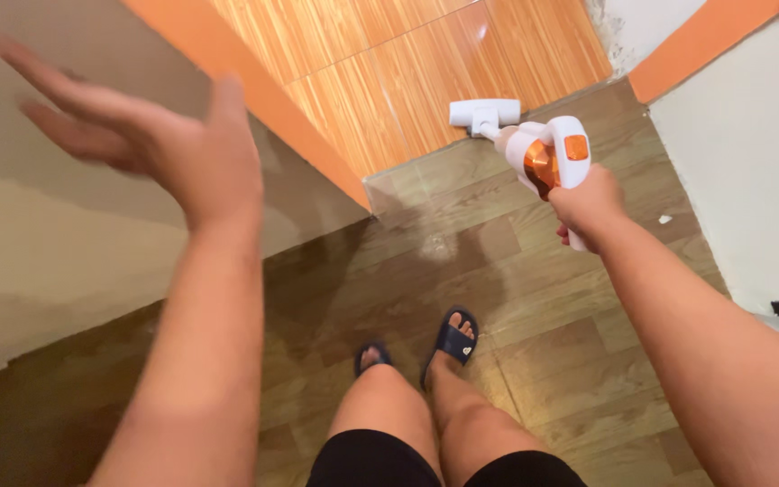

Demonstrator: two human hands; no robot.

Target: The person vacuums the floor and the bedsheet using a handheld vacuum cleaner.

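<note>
The right hand point(592, 203), right of centre, has its fingers wrapped around the handle of a white and orange vacuum point(547, 158); the handle is mostly hidden by the hand. Its head point(484, 114) rests on the floor point(462, 261) at upper centre. The left hand point(151, 144), upper left, is open, blurred, holding nothing.

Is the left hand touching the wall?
Cannot tell. In the head view the left hand, open and blurred, lies in front of the beige wall; no contact or gap shows.
</note>
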